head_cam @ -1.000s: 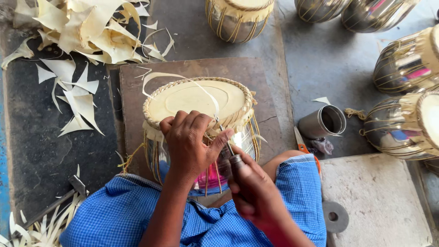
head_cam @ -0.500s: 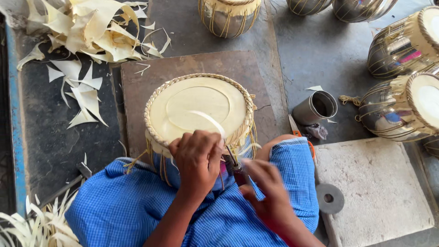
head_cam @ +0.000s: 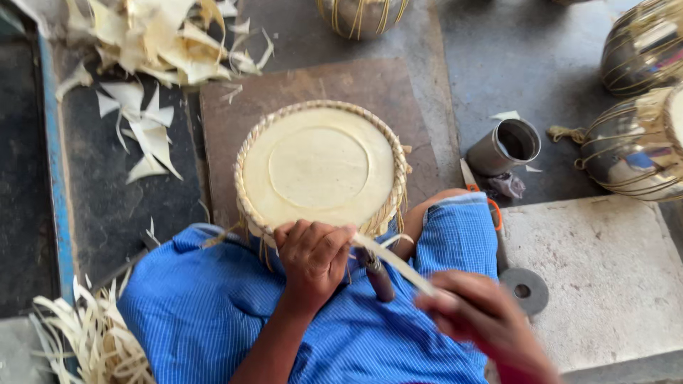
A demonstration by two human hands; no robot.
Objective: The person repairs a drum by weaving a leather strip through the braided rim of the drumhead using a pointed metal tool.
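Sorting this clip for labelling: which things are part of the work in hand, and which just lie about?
In use:
round cream-skinned drum
pale hide strip
dark-handled tool
left hand
right hand

Lying about:
grey metal cup
pale hide scraps
shiny metal drums
grey disc

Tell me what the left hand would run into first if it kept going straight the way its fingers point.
The left hand points up the picture, fingers already curled on the near rim of the drum. Going straight on, it would meet the pale drum skin right away, though depth is hard to judge from above.
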